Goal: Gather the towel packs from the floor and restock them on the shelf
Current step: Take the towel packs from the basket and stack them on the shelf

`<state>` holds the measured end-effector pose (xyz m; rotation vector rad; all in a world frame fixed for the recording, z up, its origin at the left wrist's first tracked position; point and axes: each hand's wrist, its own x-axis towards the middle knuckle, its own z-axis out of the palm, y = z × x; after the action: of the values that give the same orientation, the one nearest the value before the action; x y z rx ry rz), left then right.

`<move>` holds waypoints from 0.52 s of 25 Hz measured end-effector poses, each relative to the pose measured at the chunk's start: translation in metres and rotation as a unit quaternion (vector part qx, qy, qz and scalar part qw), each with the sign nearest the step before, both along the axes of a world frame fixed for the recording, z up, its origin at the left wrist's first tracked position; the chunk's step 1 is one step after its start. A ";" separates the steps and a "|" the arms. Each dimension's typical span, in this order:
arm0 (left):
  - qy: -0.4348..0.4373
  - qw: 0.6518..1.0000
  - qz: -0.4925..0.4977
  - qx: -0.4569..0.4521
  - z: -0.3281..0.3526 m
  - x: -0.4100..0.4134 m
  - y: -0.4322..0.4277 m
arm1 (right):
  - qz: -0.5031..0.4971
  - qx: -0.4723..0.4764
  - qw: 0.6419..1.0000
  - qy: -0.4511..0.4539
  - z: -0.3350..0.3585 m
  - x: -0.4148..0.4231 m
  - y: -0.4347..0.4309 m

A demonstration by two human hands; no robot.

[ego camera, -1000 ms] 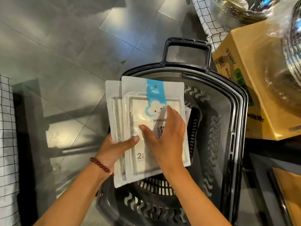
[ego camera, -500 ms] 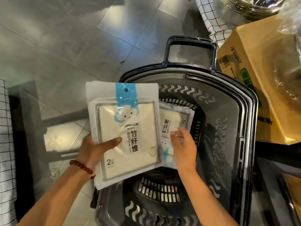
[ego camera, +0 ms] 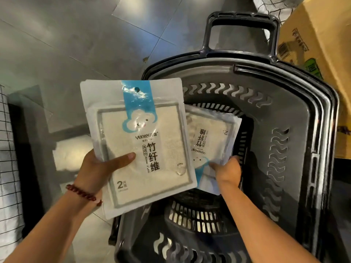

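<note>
Towel pack (ego camera: 140, 145) (blue cloud label) gripped by left hand (ego camera: 96, 171)

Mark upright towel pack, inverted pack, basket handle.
Upright white towel pack (ego camera: 150, 149), head view, front.
Inverted white towel pack (ego camera: 209, 137), head view, front.
Dark plastic basket handle (ego camera: 245, 16), head view, top bar.

Dark basket (ego camera: 296, 133) beside cardboard box (ego camera: 322, 35)

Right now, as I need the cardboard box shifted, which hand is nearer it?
Right. The right hand is over the basket beside the cardboard box; the left hand is past the basket's other side.
</note>
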<state>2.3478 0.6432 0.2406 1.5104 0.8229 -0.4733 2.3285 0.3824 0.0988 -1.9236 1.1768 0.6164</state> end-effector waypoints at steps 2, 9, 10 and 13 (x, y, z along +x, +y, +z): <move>0.006 1.000 -0.003 0.003 0.003 0.001 -0.001 | -0.029 0.057 0.998 -0.026 0.012 -0.002 -0.005; 0.014 0.999 0.001 0.033 0.018 -0.001 -0.008 | -0.006 0.174 0.977 -0.127 0.055 -0.010 -0.040; 0.015 0.999 0.004 0.044 0.020 -0.001 -0.008 | 0.028 0.169 0.977 -0.124 0.060 -0.011 -0.046; 0.014 0.998 0.008 0.053 0.026 -0.005 -0.009 | 0.144 0.131 0.976 -0.100 0.078 -0.011 -0.066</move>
<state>2.3431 0.6341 0.2665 1.5969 0.8935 -0.4452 2.3178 0.3168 0.1769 -1.8906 0.6598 0.6753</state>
